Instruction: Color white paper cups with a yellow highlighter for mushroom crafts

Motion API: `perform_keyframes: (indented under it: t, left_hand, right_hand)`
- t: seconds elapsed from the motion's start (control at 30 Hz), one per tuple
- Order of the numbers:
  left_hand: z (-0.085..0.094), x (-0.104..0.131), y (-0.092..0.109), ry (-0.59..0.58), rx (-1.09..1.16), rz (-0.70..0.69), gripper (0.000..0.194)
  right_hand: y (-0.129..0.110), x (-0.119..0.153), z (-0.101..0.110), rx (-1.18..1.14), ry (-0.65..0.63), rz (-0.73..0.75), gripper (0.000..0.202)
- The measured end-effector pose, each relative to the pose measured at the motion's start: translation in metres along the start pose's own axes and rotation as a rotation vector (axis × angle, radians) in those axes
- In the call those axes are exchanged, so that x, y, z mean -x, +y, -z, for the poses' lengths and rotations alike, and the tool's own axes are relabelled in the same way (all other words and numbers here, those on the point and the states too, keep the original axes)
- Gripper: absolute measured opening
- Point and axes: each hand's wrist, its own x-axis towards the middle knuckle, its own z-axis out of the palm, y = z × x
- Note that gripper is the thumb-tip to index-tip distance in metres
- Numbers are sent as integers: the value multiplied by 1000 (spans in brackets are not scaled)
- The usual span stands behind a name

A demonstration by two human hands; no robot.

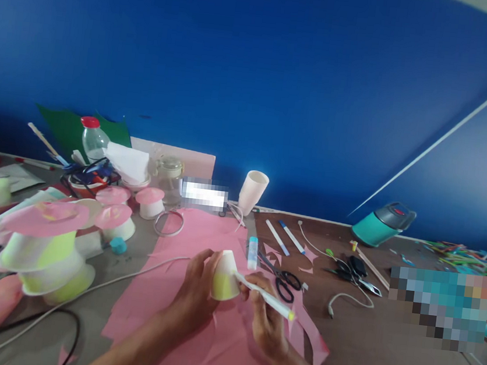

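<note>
My left hand grips a small paper cup, white at one end and coloured yellow-green toward its wider rim. In my right hand is a white marker with a yellow end. Its tip meets the side of the cup. Both hands are over sheets of pink paper. Just beyond them lie a glue stick with a light blue cap and black-handled scissors, among pink paper scraps.
Cups with pink paper discs crowd the left, near a red-capped bottle and a glass jar. White cups stand by the blue wall. Two markers, cables, a teal flask and coloured sticks lie rightward.
</note>
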Motion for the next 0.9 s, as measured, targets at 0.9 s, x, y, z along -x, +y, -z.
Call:
perform_keyframes:
  t: [0.9]
  left_hand:
    - [-1, 1, -2, 24, 2, -24, 74]
  right_hand:
    - [8, 6, 0, 42, -42, 17, 24]
